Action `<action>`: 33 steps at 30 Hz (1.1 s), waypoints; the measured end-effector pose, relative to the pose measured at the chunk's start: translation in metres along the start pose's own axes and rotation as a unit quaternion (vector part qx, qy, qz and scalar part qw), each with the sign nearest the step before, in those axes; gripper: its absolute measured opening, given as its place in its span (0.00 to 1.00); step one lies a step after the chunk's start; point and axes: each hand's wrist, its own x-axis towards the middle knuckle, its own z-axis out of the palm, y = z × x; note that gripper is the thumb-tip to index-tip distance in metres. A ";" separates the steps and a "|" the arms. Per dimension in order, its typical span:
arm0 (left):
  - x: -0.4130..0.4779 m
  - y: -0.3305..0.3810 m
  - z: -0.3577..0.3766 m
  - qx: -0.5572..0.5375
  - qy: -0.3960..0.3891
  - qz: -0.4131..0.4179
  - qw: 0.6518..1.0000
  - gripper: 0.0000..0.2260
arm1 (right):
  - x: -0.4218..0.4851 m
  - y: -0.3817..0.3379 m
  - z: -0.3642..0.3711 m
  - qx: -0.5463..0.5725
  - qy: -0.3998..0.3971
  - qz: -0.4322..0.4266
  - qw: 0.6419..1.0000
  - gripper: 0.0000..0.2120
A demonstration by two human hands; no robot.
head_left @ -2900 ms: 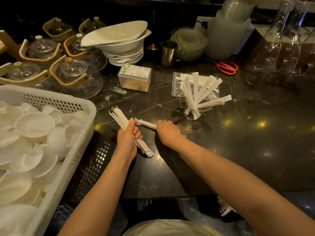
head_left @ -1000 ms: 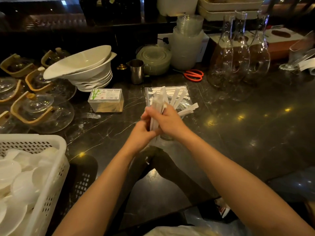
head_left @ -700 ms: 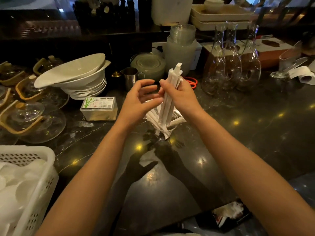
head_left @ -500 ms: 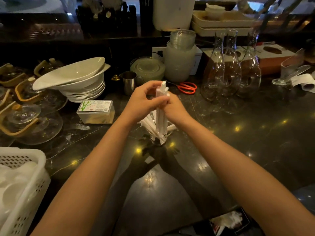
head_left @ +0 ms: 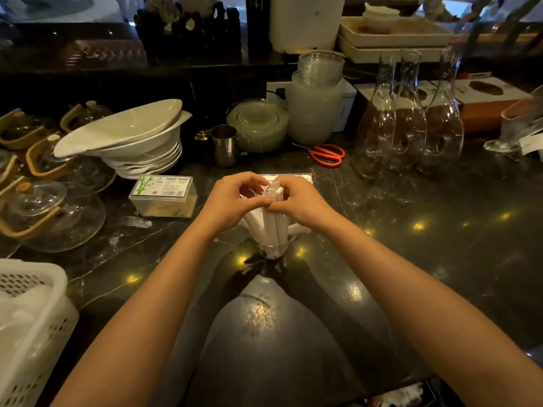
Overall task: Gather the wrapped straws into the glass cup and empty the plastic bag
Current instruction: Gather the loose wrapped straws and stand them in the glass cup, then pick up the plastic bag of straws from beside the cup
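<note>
A small glass cup stands on the dark marble counter, full of white wrapped straws that fan out from its mouth. My left hand and my right hand meet over the tops of an upright bundle of those straws, fingers pinched around it. The bundle's lower ends sit in the cup. The clear plastic bag lies flat just behind my hands, mostly hidden by them.
A toothpick box sits left of the cup, with stacked white bowls and glass teapots beyond. A white basket is at the near left. A steel cup, red scissors and glass carafes stand behind.
My hands picked the straw bundle up off the counter, stood it upright over the cup and lowered it in. They have now sunk lower, with both closed on the bundle's top.
</note>
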 end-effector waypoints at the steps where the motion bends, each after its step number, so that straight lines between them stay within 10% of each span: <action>1: 0.000 -0.002 -0.001 0.007 0.001 -0.002 1.000 0.11 | 0.000 0.001 -0.001 -0.005 0.011 -0.003 1.000 0.08; 25: 0.008 -0.026 0.010 0.170 0.009 0.032 0.985 0.15 | -0.001 0.029 -0.011 -0.192 -0.017 -0.025 0.981 0.14; 33: 0.032 -0.014 -0.009 0.028 0.089 0.014 0.996 0.16 | 0.020 0.013 -0.038 -0.102 0.022 -0.030 0.994 0.19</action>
